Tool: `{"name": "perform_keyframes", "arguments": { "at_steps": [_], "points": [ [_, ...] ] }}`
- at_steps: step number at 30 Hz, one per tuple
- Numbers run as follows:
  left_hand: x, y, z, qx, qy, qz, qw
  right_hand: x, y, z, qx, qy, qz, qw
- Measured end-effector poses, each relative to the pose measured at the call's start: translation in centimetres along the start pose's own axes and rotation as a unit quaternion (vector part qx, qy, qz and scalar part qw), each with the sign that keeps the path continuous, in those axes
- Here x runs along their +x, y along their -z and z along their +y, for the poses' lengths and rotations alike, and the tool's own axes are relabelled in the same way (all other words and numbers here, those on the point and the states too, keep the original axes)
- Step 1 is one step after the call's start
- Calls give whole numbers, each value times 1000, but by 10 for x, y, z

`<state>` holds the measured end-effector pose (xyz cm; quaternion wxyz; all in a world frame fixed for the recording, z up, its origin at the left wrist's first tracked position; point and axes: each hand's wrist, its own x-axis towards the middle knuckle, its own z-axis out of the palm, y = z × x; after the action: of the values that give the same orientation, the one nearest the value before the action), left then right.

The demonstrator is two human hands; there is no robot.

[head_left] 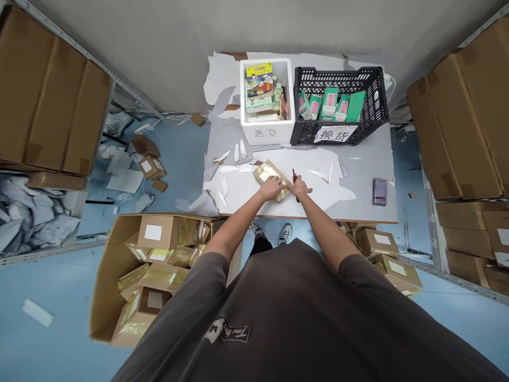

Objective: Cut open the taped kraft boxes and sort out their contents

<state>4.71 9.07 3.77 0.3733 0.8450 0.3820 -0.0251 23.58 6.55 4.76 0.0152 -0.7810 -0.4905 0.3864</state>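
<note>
A small cardboard box [267, 168], wrapped in shiny yellowish tape, lies at an angle near the front of the table. My left hand [271, 188] presses on its top and grips it, fingers pointing toward my other hand. At the box's right side, my right hand [298, 188] is closed round a slim red-and-black utility knife [294, 174], and its fingers touch the taped edge. The knife's blade cannot be made out. White torn paper [246, 193] covers the tabletop beneath the box.
Behind stand a white foam bin [267, 135] of small packages and a black crate [302, 127] with green boxes. A phone [379, 191] lies at the right. A large carton [99, 297] of taped boxes stands lower left; shelves [439, 233] flank the table.
</note>
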Motion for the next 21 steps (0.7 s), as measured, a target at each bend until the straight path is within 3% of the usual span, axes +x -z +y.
{"name": "perform_keyframes", "arguments": {
  "at_steps": [2, 5, 8, 11, 15, 21],
  "points": [
    [-7, -7, 5, -23, 7, 30, 999, 2, 6, -4, -1, 24, -1, 1000],
    [-21, -22, 12, -66, 75, 82, 992, -6, 15, 1, 52, 55, -19, 997],
    [-26, -32, 19, -78, 130, 109, 982, -21, 17, 24, 113, 84, -86, 986],
    [-23, -32, 22, -78, 139, 114, 981, -34, 15, 50, 129, 132, -165, 969],
    [-23, -29, 21, -64, 131, 110, 983, -37, 15, 62, 102, 140, -188, 967],
    [-26, -28, 21, 8, 125, 93, 988, -26, 28, 54, -44, 175, -178, 967]
  ]
}}
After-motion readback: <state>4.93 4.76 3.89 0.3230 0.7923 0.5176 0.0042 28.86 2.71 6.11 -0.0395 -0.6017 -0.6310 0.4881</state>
